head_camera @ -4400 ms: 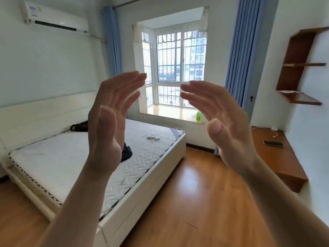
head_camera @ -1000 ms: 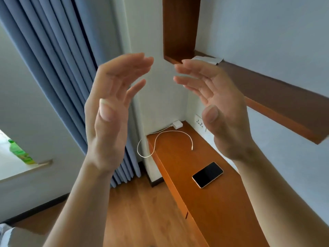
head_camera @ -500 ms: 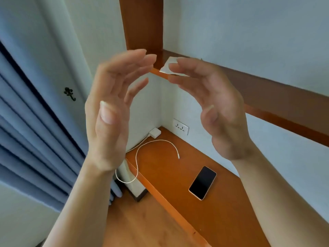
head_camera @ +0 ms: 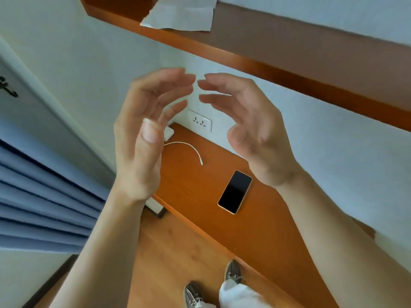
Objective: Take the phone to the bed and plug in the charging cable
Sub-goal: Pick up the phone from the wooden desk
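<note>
Both hands up, empty: my left hand (head_camera: 142, 134) and right hand (head_camera: 251, 130) spread wide, palms facing. Phone (head_camera: 235, 191) flat on desk (head_camera: 255, 230), screen up, near cable (head_camera: 189, 150) tip. Looks light, rigid, slick glass. Plan: pinch long edges, not face.

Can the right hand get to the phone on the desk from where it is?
Probably yes. The right hand is open and empty, raised above the phone, which lies flat and screen-up on the wooden desk. Nothing sits between them, and the white cable lies apart from it.
</note>
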### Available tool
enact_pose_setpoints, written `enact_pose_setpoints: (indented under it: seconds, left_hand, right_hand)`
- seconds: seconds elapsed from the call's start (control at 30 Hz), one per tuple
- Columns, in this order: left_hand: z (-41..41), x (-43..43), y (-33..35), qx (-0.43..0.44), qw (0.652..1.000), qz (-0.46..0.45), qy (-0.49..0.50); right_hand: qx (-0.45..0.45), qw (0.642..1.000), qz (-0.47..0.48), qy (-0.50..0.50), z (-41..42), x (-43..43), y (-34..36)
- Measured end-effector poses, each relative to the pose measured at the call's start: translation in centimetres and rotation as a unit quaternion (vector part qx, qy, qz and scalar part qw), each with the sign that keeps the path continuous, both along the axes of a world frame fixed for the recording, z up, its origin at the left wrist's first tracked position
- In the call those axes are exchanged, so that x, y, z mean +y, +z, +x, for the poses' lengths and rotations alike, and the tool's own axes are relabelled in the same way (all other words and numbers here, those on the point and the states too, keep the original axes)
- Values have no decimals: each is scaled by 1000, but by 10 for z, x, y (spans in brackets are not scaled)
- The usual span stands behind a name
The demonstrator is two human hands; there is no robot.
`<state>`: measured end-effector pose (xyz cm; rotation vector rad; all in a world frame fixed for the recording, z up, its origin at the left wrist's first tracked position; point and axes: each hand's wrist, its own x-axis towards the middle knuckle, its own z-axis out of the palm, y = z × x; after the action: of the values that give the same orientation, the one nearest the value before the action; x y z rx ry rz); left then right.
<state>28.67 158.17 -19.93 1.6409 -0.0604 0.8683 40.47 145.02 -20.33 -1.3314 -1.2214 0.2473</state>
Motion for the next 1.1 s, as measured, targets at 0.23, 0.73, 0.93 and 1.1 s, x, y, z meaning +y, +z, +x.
enact_pose_setpoints:
  seconds: [0.23, 0.73, 0.93, 1.1]
  left_hand:
    - [31, -4, -65, 75, 997, -29, -20]
    - [119, -14, -246, 435, 890, -137, -28]
    - [138, -22, -278, 519, 837, -168, -41]
    - [148, -29, -298, 573, 804, -158, -32]
  right_hand:
    - [43, 995, -58, -75, 21, -16, -60]
    - [197, 906, -278, -252, 92, -47, -250]
    - [236, 874, -320, -278, 93, -51, -284]
    - [255, 849, -351, -301, 90, -58, -302]
